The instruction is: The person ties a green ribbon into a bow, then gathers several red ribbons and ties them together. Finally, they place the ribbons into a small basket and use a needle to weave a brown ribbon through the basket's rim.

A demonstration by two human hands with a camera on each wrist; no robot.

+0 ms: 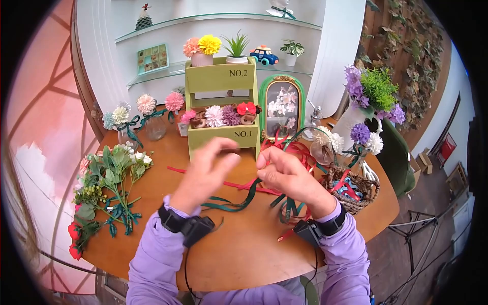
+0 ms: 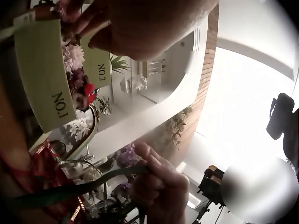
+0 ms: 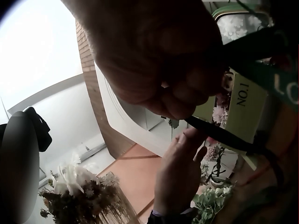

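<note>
Over the middle of the table, my right hand (image 1: 294,175) grips a dark green ribbon (image 2: 77,189) between thumb and curled fingers. In the left wrist view the ribbon trails from that hand toward the lower left; printed lettering shows on a green length in the right wrist view. My left hand (image 1: 209,170) is raised opposite, its fingers loosely bent and parted from the thumb, nothing visible between them. In the right wrist view its fingertips overlap the ribbon's upper part. Loops of green ribbon (image 1: 226,204) lie on the wooden table (image 1: 244,254) below, beside tangled red ribbon (image 1: 300,150).
A wicker basket (image 1: 358,203) with ribbons stands at the right. Behind the hands are a green two-tier stand (image 1: 218,134) with flower heads and a green-framed mirror (image 1: 263,107). Artificial flower stems (image 1: 114,178) lie at the left; a white vase (image 1: 356,124) stands at the back right.
</note>
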